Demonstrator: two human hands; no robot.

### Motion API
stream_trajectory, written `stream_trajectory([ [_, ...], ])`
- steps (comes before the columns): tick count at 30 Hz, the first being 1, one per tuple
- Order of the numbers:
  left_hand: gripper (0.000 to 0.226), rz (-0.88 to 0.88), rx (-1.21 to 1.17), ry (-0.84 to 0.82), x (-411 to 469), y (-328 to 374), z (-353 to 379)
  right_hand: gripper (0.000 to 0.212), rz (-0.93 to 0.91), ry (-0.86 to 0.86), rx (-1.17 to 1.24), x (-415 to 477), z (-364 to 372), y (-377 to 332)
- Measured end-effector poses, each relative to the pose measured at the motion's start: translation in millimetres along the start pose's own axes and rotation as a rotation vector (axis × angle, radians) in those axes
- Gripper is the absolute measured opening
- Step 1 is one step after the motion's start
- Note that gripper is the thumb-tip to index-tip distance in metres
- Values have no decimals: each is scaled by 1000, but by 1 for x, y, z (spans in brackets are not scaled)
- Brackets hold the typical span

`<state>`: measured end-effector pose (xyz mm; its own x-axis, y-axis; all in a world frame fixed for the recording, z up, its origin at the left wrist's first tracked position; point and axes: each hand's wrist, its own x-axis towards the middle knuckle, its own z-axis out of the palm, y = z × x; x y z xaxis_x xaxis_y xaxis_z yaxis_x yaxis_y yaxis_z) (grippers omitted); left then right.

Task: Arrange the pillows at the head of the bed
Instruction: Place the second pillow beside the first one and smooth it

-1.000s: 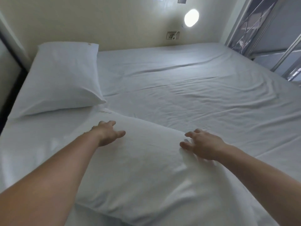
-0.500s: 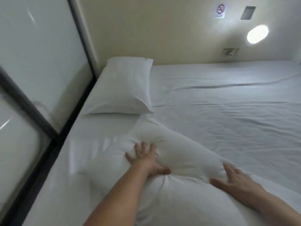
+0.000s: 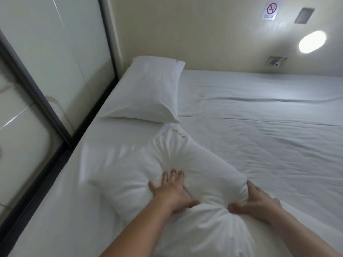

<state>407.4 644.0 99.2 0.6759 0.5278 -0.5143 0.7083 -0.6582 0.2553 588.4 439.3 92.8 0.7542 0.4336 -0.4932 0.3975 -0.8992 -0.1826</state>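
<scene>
A white pillow (image 3: pixel 148 91) lies flat in the far left corner of the bed, against the cream wall. A second white pillow (image 3: pixel 185 160) lies diagonally in front of me, its far corner with small gold lettering almost touching the first. My left hand (image 3: pixel 171 190) presses into its middle, thumb and fingers digging into the fabric. My right hand (image 3: pixel 259 201) clamps the pillow's right edge, thumb sunk into a deep crease. The pillow is pinched and bunched between both hands.
The white bed sheet (image 3: pixel 259 136), lightly wrinkled, stretches to the right. A glossy panel wall with a dark frame (image 3: pixel 37 93) runs along the bed's left side. A wall lamp (image 3: pixel 311 41), a socket (image 3: pixel 274 61) and a no-smoking sign (image 3: pixel 270 10) sit on the head wall.
My view has swung left and closer. Both hands went from resting flat on the pillow to squeezing it together, bunching its middle, with the pillow shifted towards the left side.
</scene>
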Motion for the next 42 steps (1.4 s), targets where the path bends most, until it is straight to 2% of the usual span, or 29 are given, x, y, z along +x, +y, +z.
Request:
stream_trajectory([
  [2, 141, 58, 18, -108, -16, -9, -1, 131, 26, 17, -7, 3, 1, -3],
  [3, 143, 77, 85, -114, -24, -13, 2, 120, 39, 52, -18, 3, 1, -4],
  [4, 136, 92, 158, -67, -31, -14, 5, 108, 42, 87, -32, 3, 0, -6],
  [7, 65, 172, 265, 213, -48, -16, 26, 85, -33, 161, -29, -6, -3, -14],
  [8, 46, 208, 311, 267, -52, -20, 31, 80, -65, 194, -13, -11, -7, -17],
  [9, 36, 210, 350, 282, -59, -24, 30, 75, -97, 224, 1, -19, -13, -19],
  [11, 38, 259, 431, 389, -60, -33, 24, 67, -161, 270, 12, -31, -33, -26],
  [13, 22, 252, 374, 319, -59, -38, -1, 61, -208, 292, 16, -45, -57, -37],
  [16, 20, 311, 377, 542, -61, -54, -54, 53, -240, 369, 97, -65, -88, -65],
  [17, 24, 291, 391, 554, -60, -63, -74, 53, -244, 374, 151, -71, -98, -75],
  [22, 22, 80, 356, 727, -58, -113, -182, 61, -204, 258, 492, -91, -101, -139],
  [25, 22, -29, 201, 758, -54, -146, -187, 62, -169, 66, 571, -87, -60, -171],
  [27, 27, -179, 65, 665, -52, -169, -160, 60, -136, -126, 510, -77, -33, -181],
  [28, 39, -285, -27, 578, -52, -182, -140, 62, -101, -167, 445, -71, -22, -183],
  [31, 99, -593, -339, 350, -62, -217, -88, 75, -1, -168, 353, -50, -1, -190],
  [34, 141, -694, -487, 314, -72, -235, -62, 68, 15, -338, 494, -40, 23, -199],
  [37, 152, -720, -525, 303, -81, -251, -61, 74, 6, -477, 636, -41, 56, -222],
  [38, 152, -715, -569, 309, -80, -257, -61, 74, -7, -452, 690, -39, 65, -230],
  [42, 150, -675, -755, 307, -79, -273, -50, 68, -18, -182, 865, -35, 83, -254],
])
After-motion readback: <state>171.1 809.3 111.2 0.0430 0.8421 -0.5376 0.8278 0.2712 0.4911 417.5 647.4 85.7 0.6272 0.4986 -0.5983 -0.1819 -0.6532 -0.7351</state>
